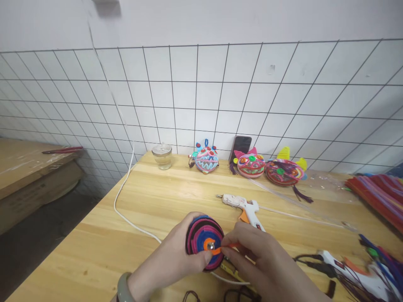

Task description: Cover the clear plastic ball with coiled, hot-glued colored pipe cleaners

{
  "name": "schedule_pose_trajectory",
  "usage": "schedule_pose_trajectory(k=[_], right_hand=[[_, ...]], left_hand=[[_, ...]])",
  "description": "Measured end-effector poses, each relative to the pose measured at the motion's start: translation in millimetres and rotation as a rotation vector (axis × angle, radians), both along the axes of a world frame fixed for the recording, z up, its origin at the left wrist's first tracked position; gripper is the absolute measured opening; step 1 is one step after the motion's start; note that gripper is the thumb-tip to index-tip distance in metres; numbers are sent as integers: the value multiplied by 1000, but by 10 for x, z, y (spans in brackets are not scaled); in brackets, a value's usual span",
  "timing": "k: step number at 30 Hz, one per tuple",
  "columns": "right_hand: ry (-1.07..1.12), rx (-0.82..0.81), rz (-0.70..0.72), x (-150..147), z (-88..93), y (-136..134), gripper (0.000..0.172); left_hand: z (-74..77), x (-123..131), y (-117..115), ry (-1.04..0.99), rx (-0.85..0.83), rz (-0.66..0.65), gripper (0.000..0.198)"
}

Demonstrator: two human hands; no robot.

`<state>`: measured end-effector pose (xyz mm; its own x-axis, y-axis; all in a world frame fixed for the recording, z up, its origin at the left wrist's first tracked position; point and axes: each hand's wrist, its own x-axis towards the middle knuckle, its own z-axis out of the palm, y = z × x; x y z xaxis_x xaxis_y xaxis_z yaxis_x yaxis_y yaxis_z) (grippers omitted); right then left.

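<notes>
My left hand (pixel 176 251) is closed around a round coiled disc (pixel 203 230) with fuzzy rings of blue, magenta and black, held up above the table. At the disc's middle, a small shiny silver piece (pixel 210 246) sits within an orange ring. My left thumb presses on the disc's face close to that centre. Between the thumb and forefinger of my right hand (pixel 261 256) is pinched an orange pipe cleaner (pixel 217 251), which runs to the orange ring. Just beyond my right hand lies a white and orange glue gun (pixel 241 203).
A lidded glass jar (pixel 162 157), a phone (pixel 241 147) and three colourful fish-like crafts, one light blue (pixel 206 158), stand along the wall. At right are pipe cleaners (pixel 378 201) and a second glue gun (pixel 349 268). A white cord (pixel 121 188) crosses the table (pixel 78 251).
</notes>
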<state>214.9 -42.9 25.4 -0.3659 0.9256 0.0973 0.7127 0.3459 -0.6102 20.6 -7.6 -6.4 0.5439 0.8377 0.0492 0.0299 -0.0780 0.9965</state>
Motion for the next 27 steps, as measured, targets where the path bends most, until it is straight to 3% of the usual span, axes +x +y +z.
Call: schedule_pose_trajectory(k=[6,10,16,23,27], right_hand=[[-51,1,56,40,31,-12,17],[-51,17,51,52,43,-11,16],[-44,32,39,27,44,-10,15],[-16,26,-26,-29,-10,-42,15],[-18,34,-27,-72,-34,-59,15]], left_hand=[[-1,-21,10,-40,-104,-31,41],[-51,-40,41,-108,-213,-22,58],[-97,-11,53,-181,-148,1,46],[-91,43,20,-211,-179,27,55],[-80,66,8,-177,-155,61,44]])
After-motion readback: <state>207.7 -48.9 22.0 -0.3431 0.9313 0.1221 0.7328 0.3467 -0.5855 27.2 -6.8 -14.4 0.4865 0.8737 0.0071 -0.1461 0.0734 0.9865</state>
